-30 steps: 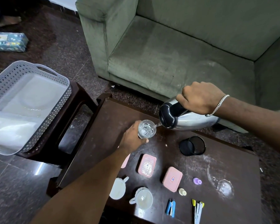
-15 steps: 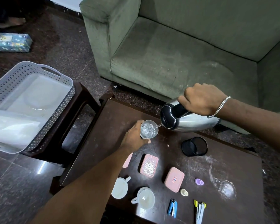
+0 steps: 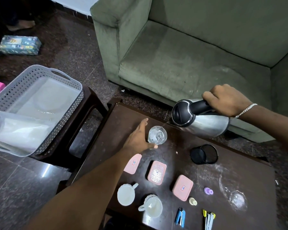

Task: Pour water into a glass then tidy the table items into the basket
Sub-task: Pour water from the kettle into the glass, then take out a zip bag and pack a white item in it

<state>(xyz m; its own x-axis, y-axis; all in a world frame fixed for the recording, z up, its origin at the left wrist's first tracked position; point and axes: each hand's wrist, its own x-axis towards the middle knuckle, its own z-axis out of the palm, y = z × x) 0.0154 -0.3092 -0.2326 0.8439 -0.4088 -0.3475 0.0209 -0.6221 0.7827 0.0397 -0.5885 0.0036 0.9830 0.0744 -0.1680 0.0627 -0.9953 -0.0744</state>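
A steel jug with a black top (image 3: 204, 125) is tilted over the dark table (image 3: 116, 130), and my right hand (image 3: 226, 102) is closed on its black handle. A thin stream runs from the spout into a clear glass (image 3: 157, 136) that holds water and stands at the table's far middle. My left hand (image 3: 138, 138) lies along the glass's left side with fingers straightened and the thumb at its near base. The grey perforated basket (image 3: 65, 117) sits on a dark stool to the left, with white plastic lying inside it.
On the table's near half lie three pink boxes (image 3: 156, 171), two white cups (image 3: 126, 194), a black mesh holder (image 3: 204, 154), a blue stapler (image 3: 179, 217), pens (image 3: 208, 219), two small caps and a second glass on its side (image 3: 236, 198). A green sofa (image 3: 173, 63) stands behind.
My left hand's fingers have uncurled from around the glass and now lie straight beside it. The jug has shifted right and higher while water still runs into the glass.
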